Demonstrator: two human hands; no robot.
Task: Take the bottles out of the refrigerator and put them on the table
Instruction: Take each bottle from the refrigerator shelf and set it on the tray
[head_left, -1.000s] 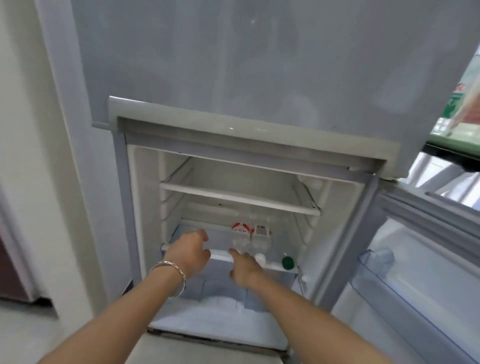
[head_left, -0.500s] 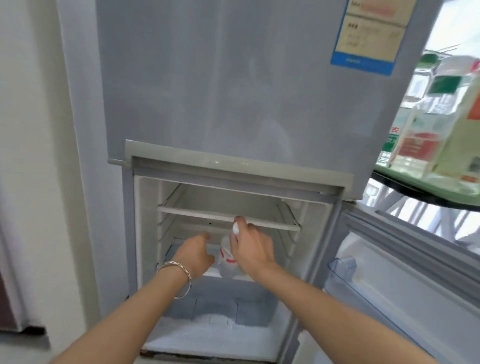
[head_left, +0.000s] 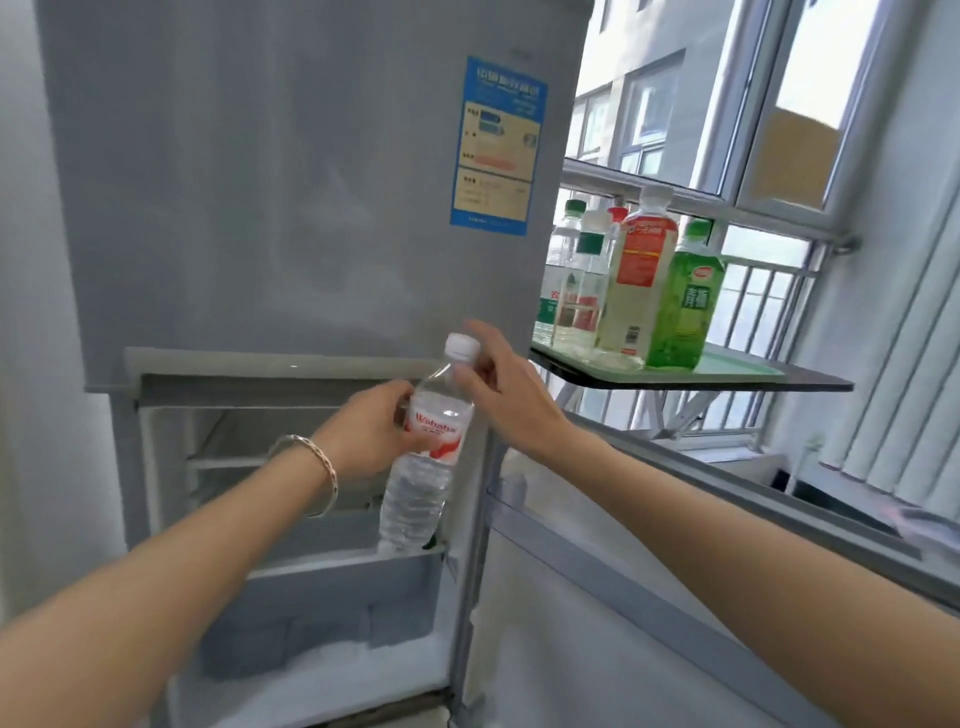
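A clear water bottle (head_left: 422, 470) with a white cap and a red-and-white label is held upright in front of the open lower compartment of the grey refrigerator (head_left: 260, 208). My left hand (head_left: 366, 431), with a bracelet on its wrist, grips the bottle at the label. Just under the cap, my right hand (head_left: 511, 397) pinches the neck. To the right, a glass table (head_left: 753, 383) carries several bottles, among them a green one (head_left: 684, 306) and a pale yellow one (head_left: 638, 291).
The fridge's lower door (head_left: 623, 623) stands open to the right, below the table's edge. Frosty shelves and a drawer (head_left: 332, 603) fill the compartment. A blue sticker (head_left: 496, 148) marks the upper door. Behind the table are a window and railing (head_left: 769, 291).
The bottle has come out of the compartment and up to the right. My left hand, empty before, now grips its label. The view has swung up and right toward the table.
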